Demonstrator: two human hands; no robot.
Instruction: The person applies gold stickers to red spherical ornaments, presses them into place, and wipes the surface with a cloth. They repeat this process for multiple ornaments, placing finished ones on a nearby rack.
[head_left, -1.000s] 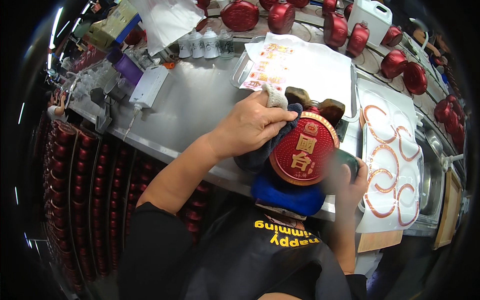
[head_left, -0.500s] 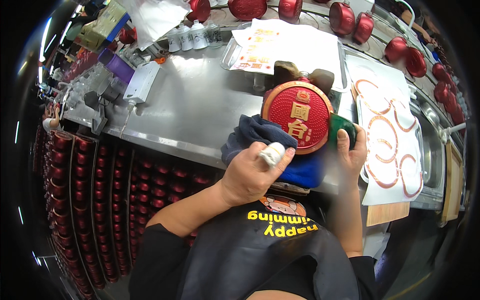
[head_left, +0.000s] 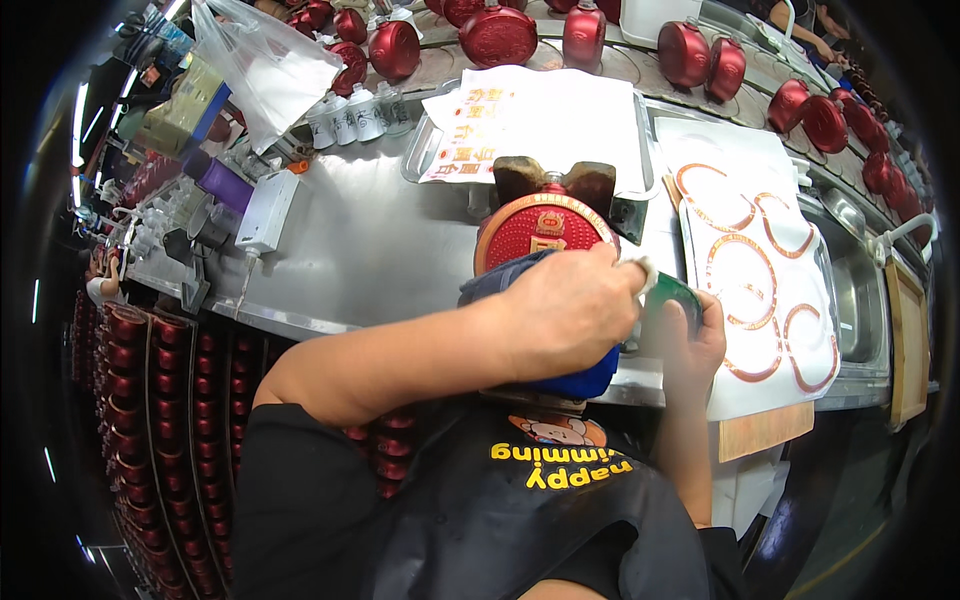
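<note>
On the steel tabletop [head_left: 360, 250], a round red flask [head_left: 530, 225] stands directly ahead of both hands; the left hand [head_left: 565, 315] clutches a blue cloth [head_left: 575, 380] against its near face, and the right hand [head_left: 695, 340] grips something green [head_left: 672, 296].

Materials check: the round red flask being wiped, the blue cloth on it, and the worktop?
Round red flask: looks like glazed ceramic or lacquered glass; glossy red with raised gold relief, cannot tell which. Blue cloth: soft woven or microfibre textile, matte, folds under the left hand. Worktop: brushed stainless steel, judging by its grey sheen and blurred reflections.
</note>
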